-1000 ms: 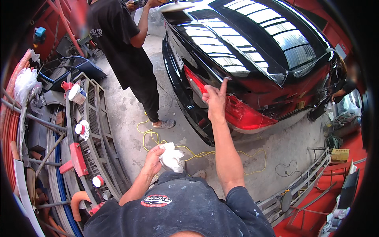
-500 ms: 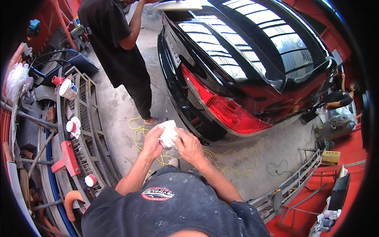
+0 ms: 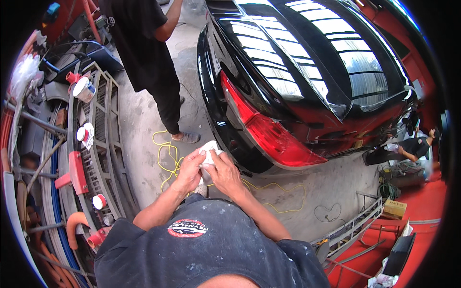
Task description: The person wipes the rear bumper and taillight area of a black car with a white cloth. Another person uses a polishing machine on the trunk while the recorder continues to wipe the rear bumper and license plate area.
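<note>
A crumpled white cloth [image 3: 209,146] is bunched between my two hands, in front of my chest. My left hand [image 3: 190,169] grips its left side. From the right, my right hand [image 3: 224,174] pinches the cloth with thumb and fingers, close against the left one. Part of the cloth is hidden by the fingers. Just beyond my hands stands a glossy black car [image 3: 297,113], its rear corner toward me, with a red tail light [image 3: 273,137]. Neither hand touches the car.
A person in black [image 3: 144,53] stands behind the car; another person [image 3: 408,151] is at its far right. Yellow cord [image 3: 165,158] loops over the concrete floor. A metal rack [image 3: 103,134] with white tubs [image 3: 84,90] lines the left. Right holds a ladder-like frame [image 3: 355,225] and carton [image 3: 394,209].
My hands have drawn closer together, and the cloth is bunched smaller between them. The view has shifted slightly. The person behind the car stands a little differently.
</note>
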Demonstrator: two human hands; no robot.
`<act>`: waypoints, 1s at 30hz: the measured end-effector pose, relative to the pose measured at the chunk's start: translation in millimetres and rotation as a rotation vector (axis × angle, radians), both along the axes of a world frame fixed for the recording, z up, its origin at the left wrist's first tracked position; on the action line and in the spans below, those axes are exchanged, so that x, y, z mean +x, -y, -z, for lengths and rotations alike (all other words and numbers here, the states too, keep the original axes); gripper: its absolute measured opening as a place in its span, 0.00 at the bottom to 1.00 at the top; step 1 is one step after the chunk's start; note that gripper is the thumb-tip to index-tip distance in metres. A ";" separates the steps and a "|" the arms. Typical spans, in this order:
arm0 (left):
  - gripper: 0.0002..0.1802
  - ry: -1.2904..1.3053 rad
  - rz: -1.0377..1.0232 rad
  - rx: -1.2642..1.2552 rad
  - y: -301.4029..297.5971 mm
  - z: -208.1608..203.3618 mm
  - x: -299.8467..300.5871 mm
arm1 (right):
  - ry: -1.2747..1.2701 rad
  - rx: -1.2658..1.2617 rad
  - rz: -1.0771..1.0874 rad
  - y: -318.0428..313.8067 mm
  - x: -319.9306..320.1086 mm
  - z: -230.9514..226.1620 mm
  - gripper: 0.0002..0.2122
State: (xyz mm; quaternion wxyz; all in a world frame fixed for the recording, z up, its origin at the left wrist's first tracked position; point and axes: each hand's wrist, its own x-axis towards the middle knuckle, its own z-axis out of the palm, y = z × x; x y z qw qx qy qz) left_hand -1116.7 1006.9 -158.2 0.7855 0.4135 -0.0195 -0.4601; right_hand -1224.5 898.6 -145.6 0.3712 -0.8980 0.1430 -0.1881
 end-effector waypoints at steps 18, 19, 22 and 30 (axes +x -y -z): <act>0.13 0.145 -0.685 -0.200 151.5 -51.4 -27.3 | 0.125 0.293 -0.250 192.5 -147.4 -100.8 0.15; 0.13 0.220 -0.771 -0.170 169.3 -56.4 -20.1 | 0.114 0.316 -0.261 191.5 -149.5 -96.2 0.15; 0.14 0.253 -0.836 -0.106 216.8 -95.1 -17.1 | 0.064 0.321 -0.252 183.2 -159.5 -80.5 0.14; 0.14 0.848 -0.815 0.137 268.0 -85.0 -35.4 | -0.086 0.442 -0.135 173.2 -174.6 -56.8 0.15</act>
